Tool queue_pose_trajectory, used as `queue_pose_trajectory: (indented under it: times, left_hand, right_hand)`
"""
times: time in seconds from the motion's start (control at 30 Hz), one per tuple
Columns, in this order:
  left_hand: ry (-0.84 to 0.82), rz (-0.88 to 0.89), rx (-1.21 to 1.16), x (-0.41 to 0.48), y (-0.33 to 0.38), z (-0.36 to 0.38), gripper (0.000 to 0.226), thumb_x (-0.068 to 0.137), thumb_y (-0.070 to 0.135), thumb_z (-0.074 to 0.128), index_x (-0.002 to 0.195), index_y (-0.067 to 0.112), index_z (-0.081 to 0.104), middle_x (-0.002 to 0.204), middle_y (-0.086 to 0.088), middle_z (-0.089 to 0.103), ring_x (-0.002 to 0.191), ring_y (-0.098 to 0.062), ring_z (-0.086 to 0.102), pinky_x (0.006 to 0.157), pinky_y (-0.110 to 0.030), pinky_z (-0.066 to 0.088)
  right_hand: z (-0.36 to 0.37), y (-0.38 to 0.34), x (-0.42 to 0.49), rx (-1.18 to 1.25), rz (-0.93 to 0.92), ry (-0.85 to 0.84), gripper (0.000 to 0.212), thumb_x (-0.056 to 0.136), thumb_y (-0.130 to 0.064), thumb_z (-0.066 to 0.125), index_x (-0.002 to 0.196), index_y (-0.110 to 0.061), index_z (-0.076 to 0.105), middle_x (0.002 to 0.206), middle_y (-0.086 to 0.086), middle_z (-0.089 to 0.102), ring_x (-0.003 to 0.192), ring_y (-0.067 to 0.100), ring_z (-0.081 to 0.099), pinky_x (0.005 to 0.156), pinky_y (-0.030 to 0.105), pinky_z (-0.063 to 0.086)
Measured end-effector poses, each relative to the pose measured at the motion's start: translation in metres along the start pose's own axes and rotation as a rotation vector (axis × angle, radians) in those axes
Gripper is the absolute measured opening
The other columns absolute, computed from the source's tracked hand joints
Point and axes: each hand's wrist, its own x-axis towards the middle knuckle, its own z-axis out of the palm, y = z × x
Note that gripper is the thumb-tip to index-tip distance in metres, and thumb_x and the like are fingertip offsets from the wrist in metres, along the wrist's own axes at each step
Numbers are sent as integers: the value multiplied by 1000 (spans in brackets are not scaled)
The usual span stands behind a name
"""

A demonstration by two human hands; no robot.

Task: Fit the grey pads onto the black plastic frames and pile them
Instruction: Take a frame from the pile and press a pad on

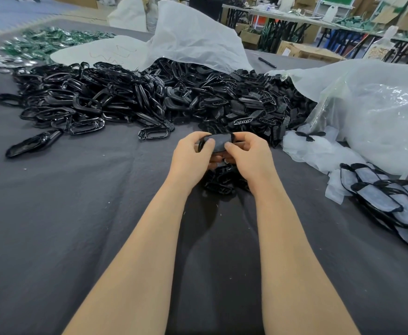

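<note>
While both forearms reach straight out over the dark desk [65, 213], the left hand [189, 153] and right hand [248, 153] meet above its middle, palms turned toward each other, wrists about level. Between them they hold one black frame [201, 145] with a grey pad [218, 141] on its near face, lifted off the desk. Both thumbs press on the pad; the other fingers [240, 136] curl over the ends and back, so each hand pinches the piece. The fingertips behind it are hidden, and I cannot tell how far the pad is seated. A small heap of black parts [219, 182] lies just under the hands, partly covered by the wrists. Beyond them is a big pile of frames [101, 97], its far side tucked under a white sheet [190, 37]. At the right, a row of padded frames [386, 197] lies overlapping and is cut off by the edge. Next to it sits a clear bag [379, 117]; its contents are hard to make out.
</note>
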Motion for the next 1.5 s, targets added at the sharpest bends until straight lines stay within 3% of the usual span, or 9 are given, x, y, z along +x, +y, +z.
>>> queue_pose_trajectory:
  times: [0.27,0.5,0.87,1.0,1.23,1.33,1.4,1.5]
  left_hand:
    - [20,-2,23,1,-2,-2,25,93,4,56,102,28,56,94,-5,71,80,-17,72,79,-33,59]
    - [9,15,15,-1,-1,-2,20,92,7,57,102,25,59,90,-4,72,75,-12,71,67,-22,57]
    - [6,31,11,0,1,-3,17,95,9,55,93,25,59,81,-1,70,62,-1,67,58,-14,51]
    - [-14,26,-1,-1,1,-3,19,95,8,56,91,27,59,78,0,70,64,-3,68,58,-16,52]
    - [-19,-8,-21,-1,1,-3,18,97,6,52,94,23,56,86,-7,71,67,-8,70,62,-19,55]
    - [12,-2,-13,-1,1,-4,24,97,6,51,88,28,54,81,-3,70,62,-4,68,59,-17,54]
    - [37,-1,7,0,1,-4,23,97,7,51,87,28,54,82,-4,71,65,-7,69,62,-21,56]
    - [60,5,53,1,0,-2,21,96,8,51,87,27,54,88,-8,72,74,-16,71,75,-32,60]
  right_hand:
    - [2,0,0,27,1,-3,12,89,-10,61,97,-19,64,91,8,72,86,24,69,87,46,55]
    - [3,-2,-1,57,8,-7,14,90,-9,61,86,-23,61,93,6,71,91,23,68,89,43,55]
    - [5,1,0,127,72,-91,17,90,-13,63,106,-9,68,97,10,72,95,28,69,90,46,54]
    - [3,1,1,105,57,-91,14,91,-12,62,102,-12,69,96,9,72,95,27,68,92,49,53]
    - [1,3,0,144,62,-75,12,91,-11,62,97,-16,71,90,3,74,88,19,69,89,41,56]
    - [1,2,0,170,74,-102,15,92,-9,61,105,-11,69,96,8,73,93,24,69,86,38,56]
    - [1,1,0,175,61,-92,20,91,-6,60,111,-8,63,101,10,71,94,25,69,84,35,57]
    - [3,0,0,106,7,-40,17,90,-6,62,102,-17,58,98,5,70,92,20,68,84,34,56]
